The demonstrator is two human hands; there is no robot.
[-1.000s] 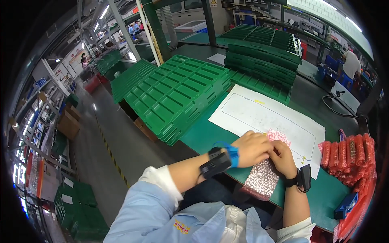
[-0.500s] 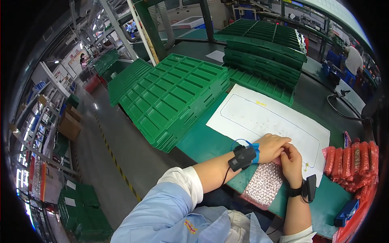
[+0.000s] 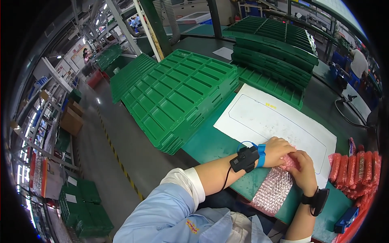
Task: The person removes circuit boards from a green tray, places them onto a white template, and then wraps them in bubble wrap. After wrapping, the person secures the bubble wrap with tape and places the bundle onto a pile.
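- The bubble-wrap pouch (image 3: 270, 193), silvery along its body and pink at its far end, lies on the green worktable (image 3: 210, 143), its near end reaching the near edge; whether it overhangs there is hard to tell
- It looks light and soft on the outside, with the bubbles giving under pressure; what is inside cannot be seen, so weight and stiffness are a guess, and a fragile filling is possible
- The film is likely a bit slippery; the loose pink end should fold easily and spring back if let go, so it seems best taken there between thumb and fingertips, with the fuller body steadied flat from the sides
- The right hand (image 3: 304, 170) has its thumb and bent fingers closed on the pink end
- The left hand (image 3: 277, 152) reaches across from the left, fingers bent over the same end and close to the right hand's; its fingertips are partly hidden, so whether it pinches or only presses cannot be told
- A white sheet (image 3: 253, 111) lies just beyond the hands, red wrapped packets (image 3: 351, 174) sit along the right edge, and a stack of green trays (image 3: 184, 95) stands at the left edge
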